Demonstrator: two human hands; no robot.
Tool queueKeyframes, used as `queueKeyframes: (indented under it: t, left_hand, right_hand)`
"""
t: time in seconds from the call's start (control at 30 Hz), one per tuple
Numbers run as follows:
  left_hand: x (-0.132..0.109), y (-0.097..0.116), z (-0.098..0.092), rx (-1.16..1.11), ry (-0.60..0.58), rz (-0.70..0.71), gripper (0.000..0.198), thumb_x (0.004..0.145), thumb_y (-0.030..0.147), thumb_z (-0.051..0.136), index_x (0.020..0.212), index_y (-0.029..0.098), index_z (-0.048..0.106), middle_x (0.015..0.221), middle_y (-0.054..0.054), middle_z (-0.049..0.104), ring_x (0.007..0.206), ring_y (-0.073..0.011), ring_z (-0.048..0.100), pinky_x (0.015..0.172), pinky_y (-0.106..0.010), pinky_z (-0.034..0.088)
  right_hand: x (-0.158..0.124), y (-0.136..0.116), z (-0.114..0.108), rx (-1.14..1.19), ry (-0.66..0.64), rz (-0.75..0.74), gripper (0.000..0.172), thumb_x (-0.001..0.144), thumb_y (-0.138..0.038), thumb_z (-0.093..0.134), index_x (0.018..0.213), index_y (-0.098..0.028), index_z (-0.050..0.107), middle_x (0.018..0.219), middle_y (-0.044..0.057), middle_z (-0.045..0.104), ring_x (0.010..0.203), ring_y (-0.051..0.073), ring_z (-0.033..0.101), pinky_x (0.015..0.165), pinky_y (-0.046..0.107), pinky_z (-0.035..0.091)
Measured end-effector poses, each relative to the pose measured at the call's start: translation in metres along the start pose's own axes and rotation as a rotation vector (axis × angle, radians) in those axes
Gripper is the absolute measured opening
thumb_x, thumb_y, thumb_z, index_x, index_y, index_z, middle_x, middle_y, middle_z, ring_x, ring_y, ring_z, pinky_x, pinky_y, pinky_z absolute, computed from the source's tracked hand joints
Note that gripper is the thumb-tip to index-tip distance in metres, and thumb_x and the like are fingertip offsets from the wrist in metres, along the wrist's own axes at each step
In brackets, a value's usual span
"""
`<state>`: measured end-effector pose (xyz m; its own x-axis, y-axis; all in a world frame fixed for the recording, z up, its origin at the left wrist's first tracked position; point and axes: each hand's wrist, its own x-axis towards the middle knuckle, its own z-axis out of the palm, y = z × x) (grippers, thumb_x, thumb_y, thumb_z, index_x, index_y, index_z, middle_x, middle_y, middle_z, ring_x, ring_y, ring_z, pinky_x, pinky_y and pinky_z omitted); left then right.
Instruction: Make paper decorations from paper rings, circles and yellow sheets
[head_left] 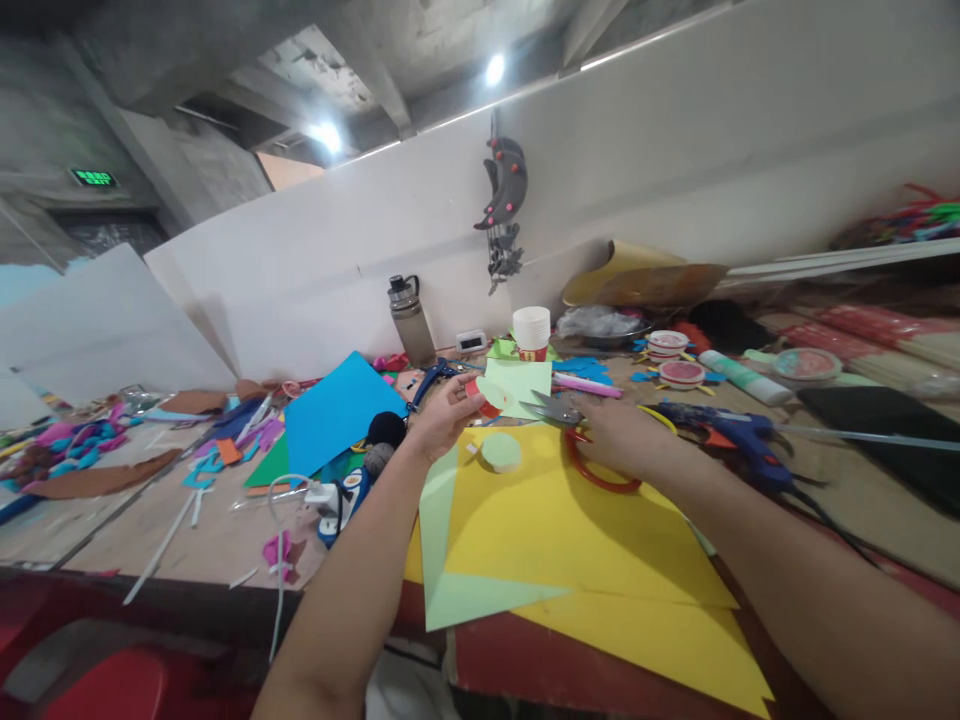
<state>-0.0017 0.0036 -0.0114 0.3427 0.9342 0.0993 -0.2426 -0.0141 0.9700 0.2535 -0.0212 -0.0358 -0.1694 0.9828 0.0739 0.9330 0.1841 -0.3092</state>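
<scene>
My left hand (444, 416) pinches a small red paper piece (490, 400) with a pale green part beside it; their exact shapes are hard to make out. Grey-bladed scissors (556, 409) with red-orange handles are gripped in my right hand (626, 437). Their blades point left towards the held paper, with a small gap between. Below lies a pale green paper disc (501, 452) on yellow paper sheets (570, 535). Behind the hands is a light green sheet (534, 383). My right fingers are partly hidden behind the hand.
Left of my hands lie a blue sheet (330, 410) and a power strip (346, 508) with a white cable. A bottle (412, 325) and white paper cups (532, 328) stand at the back. To the right is a blue glue gun (739, 440) with its cord.
</scene>
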Motion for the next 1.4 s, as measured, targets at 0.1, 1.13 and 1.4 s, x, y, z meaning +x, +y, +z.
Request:
queueKeyframes:
  t: [0.1, 1.13, 1.4]
  left_hand:
    - [0.000, -0.001, 0.000, 0.020, -0.008, -0.016, 0.055, 0.068, 0.031, 0.082, 0.114, 0.018, 0.057, 0.105, -0.007, 0.067, 0.092, -0.0176, 0.066, 0.084, -0.030, 0.048]
    - [-0.007, -0.001, 0.000, 1.228, -0.420, 0.070, 0.051, 0.075, 0.046, 0.070, 0.121, 0.025, 0.064, 0.126, -0.011, 0.061, 0.119, -0.0317, 0.053, 0.101, -0.041, 0.038]
    - [-0.010, 0.005, 0.006, 1.234, -0.648, 0.086, 0.059, 0.072, 0.044, 0.073, 0.128, 0.028, 0.060, 0.133, -0.008, 0.056, 0.124, -0.0301, 0.050, 0.103, -0.039, 0.038]
  right_hand:
    - [0.000, 0.000, -0.001, -0.015, 0.006, -0.001, 0.049, 0.075, -0.031, 0.069, 0.120, -0.015, 0.061, 0.109, 0.023, 0.065, 0.098, 0.037, 0.063, 0.079, 0.047, 0.048]
    - [0.003, -0.027, 0.002, 0.759, -0.004, -0.139, 0.050, 0.075, -0.039, 0.069, 0.119, -0.018, 0.057, 0.101, 0.006, 0.066, 0.072, 0.015, 0.064, 0.068, 0.030, 0.053]
    - [0.003, -0.027, 0.002, 0.764, 0.070, -0.121, 0.047, 0.076, -0.035, 0.070, 0.119, -0.019, 0.058, 0.108, 0.010, 0.066, 0.086, 0.019, 0.066, 0.074, 0.031, 0.054]
